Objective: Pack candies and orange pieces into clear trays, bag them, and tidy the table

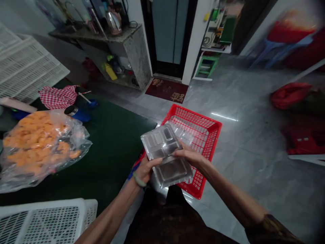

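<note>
Between my two hands is a clear plastic compartment tray (156, 140), tilted over the near side of the red basket (215, 135). A further clear section with one large hollow lies towards me; whether it is part of the same tray or a separate one I cannot tell. My left hand (146, 169), with a pale bangle at the wrist, grips the left edge, thumb on top. My right hand (189, 154) is closed on the right edge, its thumb on top and its other fingers partly hidden. Inside the basket lie more clear plastic trays (186, 135).
On the green table (114, 135) at left are a clear bag of orange pieces (38, 142), a blue cup (81, 115) and a checked cloth (58, 96). White crates (56, 217) stand near and far. A doormat (166, 89) lies before the door; grey floor extends right.
</note>
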A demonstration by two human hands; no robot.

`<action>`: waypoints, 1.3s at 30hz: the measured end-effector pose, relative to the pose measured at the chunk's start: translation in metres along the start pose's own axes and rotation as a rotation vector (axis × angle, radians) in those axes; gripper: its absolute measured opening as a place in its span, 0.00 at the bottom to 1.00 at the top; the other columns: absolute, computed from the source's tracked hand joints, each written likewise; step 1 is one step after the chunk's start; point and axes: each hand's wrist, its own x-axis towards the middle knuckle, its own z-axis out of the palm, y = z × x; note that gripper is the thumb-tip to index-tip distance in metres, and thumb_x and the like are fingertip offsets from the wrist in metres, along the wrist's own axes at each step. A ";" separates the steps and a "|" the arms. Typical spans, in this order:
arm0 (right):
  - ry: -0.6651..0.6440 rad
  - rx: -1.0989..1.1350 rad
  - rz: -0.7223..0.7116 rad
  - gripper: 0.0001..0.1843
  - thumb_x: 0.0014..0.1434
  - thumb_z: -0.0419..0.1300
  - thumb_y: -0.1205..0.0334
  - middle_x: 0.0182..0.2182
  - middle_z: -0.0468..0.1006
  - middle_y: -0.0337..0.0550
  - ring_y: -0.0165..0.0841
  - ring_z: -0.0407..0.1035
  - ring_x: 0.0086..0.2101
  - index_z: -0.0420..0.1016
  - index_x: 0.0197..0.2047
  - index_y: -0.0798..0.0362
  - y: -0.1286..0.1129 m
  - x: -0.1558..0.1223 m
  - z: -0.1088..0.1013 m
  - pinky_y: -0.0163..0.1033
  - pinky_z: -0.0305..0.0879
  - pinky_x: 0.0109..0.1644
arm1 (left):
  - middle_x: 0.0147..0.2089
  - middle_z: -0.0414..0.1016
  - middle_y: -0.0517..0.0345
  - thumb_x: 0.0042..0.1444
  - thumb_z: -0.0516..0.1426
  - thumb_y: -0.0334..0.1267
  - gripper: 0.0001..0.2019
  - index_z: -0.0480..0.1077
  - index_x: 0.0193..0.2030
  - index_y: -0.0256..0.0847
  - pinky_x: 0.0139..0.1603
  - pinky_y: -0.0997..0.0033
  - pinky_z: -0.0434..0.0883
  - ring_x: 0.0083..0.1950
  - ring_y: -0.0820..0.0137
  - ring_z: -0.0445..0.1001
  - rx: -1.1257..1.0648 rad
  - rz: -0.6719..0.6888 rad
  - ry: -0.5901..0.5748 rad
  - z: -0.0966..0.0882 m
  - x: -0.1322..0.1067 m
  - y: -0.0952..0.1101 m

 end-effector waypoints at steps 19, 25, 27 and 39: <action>0.357 0.283 -0.409 0.19 0.28 0.67 0.66 0.27 0.78 0.37 0.39 0.73 0.32 0.76 0.30 0.48 -0.022 0.081 -0.151 0.47 0.71 0.42 | 0.33 0.68 0.61 0.29 0.69 0.38 0.29 0.64 0.40 0.35 0.37 0.69 0.65 0.35 0.69 0.66 1.192 0.722 -0.404 0.176 0.200 0.118; 0.415 0.356 -0.450 0.20 0.26 0.66 0.69 0.27 0.77 0.35 0.41 0.73 0.38 0.73 0.28 0.48 -0.006 0.131 -0.181 0.48 0.69 0.47 | 0.34 0.66 0.61 0.31 0.69 0.39 0.32 0.62 0.44 0.36 0.39 0.68 0.63 0.35 0.69 0.65 1.332 0.859 -0.470 0.173 0.254 0.109; 0.408 0.364 -0.457 0.21 0.26 0.66 0.69 0.29 0.78 0.34 0.40 0.72 0.40 0.73 0.30 0.48 0.003 0.145 -0.185 0.47 0.68 0.48 | 0.34 0.65 0.61 0.32 0.69 0.39 0.32 0.61 0.44 0.36 0.38 0.69 0.62 0.34 0.69 0.64 1.348 0.875 -0.500 0.168 0.267 0.106; 0.276 0.384 -0.297 0.27 0.30 0.65 0.58 0.35 0.80 0.42 0.46 0.70 0.46 0.75 0.40 0.47 0.062 0.179 -0.187 0.52 0.68 0.47 | 0.31 0.64 0.62 0.35 0.67 0.38 0.27 0.62 0.43 0.38 0.34 0.69 0.62 0.33 0.68 0.65 1.560 0.797 -0.603 0.153 0.307 0.088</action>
